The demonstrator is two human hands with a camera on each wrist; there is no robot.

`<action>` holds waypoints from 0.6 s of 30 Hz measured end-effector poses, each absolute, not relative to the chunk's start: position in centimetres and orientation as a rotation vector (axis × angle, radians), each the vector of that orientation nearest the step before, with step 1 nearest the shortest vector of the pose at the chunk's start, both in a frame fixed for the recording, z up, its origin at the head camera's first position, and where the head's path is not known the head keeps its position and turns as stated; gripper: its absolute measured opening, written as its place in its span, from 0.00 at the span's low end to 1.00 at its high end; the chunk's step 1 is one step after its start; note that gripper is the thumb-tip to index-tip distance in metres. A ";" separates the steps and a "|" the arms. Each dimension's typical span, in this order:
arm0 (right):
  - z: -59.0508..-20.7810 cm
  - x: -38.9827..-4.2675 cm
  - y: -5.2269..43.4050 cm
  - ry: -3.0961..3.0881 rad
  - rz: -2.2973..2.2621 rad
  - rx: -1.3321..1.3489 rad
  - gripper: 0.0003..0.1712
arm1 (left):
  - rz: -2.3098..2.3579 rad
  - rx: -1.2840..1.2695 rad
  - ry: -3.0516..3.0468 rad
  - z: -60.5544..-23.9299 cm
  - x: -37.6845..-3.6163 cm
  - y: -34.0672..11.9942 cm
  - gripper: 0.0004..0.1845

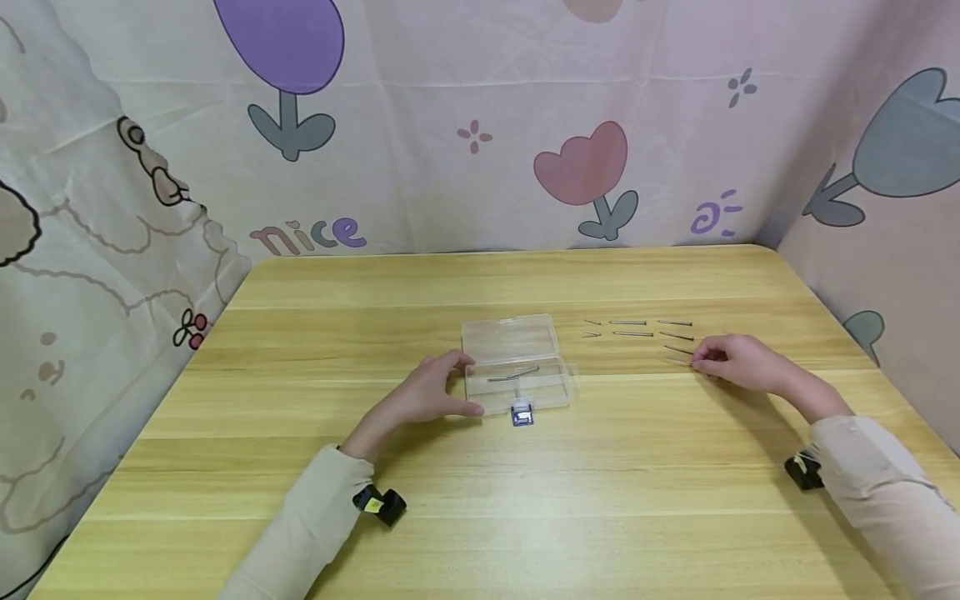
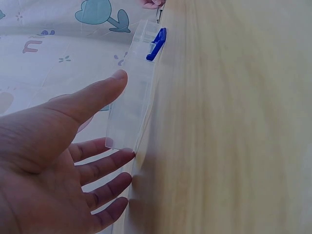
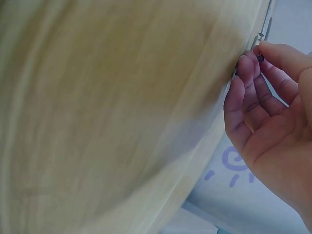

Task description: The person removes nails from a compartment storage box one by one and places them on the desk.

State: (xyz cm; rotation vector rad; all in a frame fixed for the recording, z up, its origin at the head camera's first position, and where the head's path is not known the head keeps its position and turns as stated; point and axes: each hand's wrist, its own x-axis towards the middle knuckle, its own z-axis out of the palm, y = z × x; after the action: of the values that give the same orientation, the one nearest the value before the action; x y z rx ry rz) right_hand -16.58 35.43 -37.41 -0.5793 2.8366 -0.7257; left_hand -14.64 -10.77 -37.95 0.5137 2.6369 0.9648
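A clear plastic box (image 1: pixel 517 340) lies with its lid folded back and its blue latch (image 1: pixel 522 413) facing front. Inside it a nail (image 1: pixel 513 375) rests at a slant. My left hand (image 1: pixel 431 389) is at the box's left end, thumb by the front corner and fingertips by the hinge side, all fairly straight in the left wrist view. Over on the right, my right hand (image 1: pixel 738 362) pinches the head end of a nail (image 1: pixel 679 361) between thumb and fingertips, low over the table; in the right wrist view its dark head (image 3: pixel 260 58) shows at the fingertips.
Several more nails (image 1: pixel 633 334) lie in short rows between the box and my right hand. Two small forked pins (image 1: pixel 592 335) are at the left of these rows. The wooden table (image 1: pixel 360 292) ends at a printed cloth backdrop (image 1: pixel 420 167).
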 end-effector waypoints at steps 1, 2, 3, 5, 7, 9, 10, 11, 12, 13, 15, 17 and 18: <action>-37.4 -16.6 35.5 2.841 -0.720 -0.580 0.02 | 0.963 0.514 2.637 -38.0 -14.6 -10.8 0.39; -37.5 -16.6 35.5 2.845 -0.712 -0.582 0.02 | 0.963 0.515 2.637 -38.0 -14.6 -10.8 0.39; -37.5 -16.6 35.5 2.848 -0.705 -0.583 0.02 | 0.963 0.514 2.637 -38.0 -14.6 -10.8 0.39; -37.4 -16.6 35.6 2.849 -0.694 -0.582 0.03 | 0.967 0.514 2.635 -38.0 -14.6 -10.8 0.39; -37.4 -16.6 35.6 2.854 -0.680 -0.584 0.03 | 0.970 0.515 2.634 -38.0 -14.6 -10.8 0.39; -37.4 -16.6 35.6 2.861 -0.664 -0.588 0.03 | 0.972 0.514 2.632 -37.9 -14.6 -10.8 0.39; -37.4 -16.6 35.6 2.865 -0.657 -0.588 0.03 | 0.971 0.513 2.632 -37.9 -14.6 -10.8 0.39; -37.4 -16.6 35.6 2.869 -0.649 -0.590 0.04 | 0.971 0.512 2.631 -37.9 -14.6 -10.7 0.39; -37.4 -16.6 35.6 2.872 -0.642 -0.594 0.04 | 0.970 0.511 2.630 -37.9 -14.6 -10.7 0.39; -37.4 -16.7 35.6 2.875 -0.638 -0.597 0.04 | 0.970 0.511 2.630 -37.8 -14.6 -10.7 0.39; -37.5 -16.7 35.6 2.880 -0.626 -0.599 0.05 | 0.969 0.509 2.630 -37.8 -14.6 -10.7 0.39; -37.6 -16.7 35.6 2.885 -0.621 -0.603 0.04 | 0.969 0.507 2.631 -37.9 -14.6 -10.7 0.39; -37.6 -16.8 35.6 2.888 -0.619 -0.607 0.04 | 0.968 0.508 2.632 -37.9 -14.6 -10.7 0.39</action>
State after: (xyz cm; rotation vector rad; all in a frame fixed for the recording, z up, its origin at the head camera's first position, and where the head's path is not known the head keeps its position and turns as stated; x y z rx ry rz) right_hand -16.76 35.60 -37.59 -0.6073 2.8882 -0.6189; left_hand -14.63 -10.72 -37.86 0.5078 2.6325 0.9684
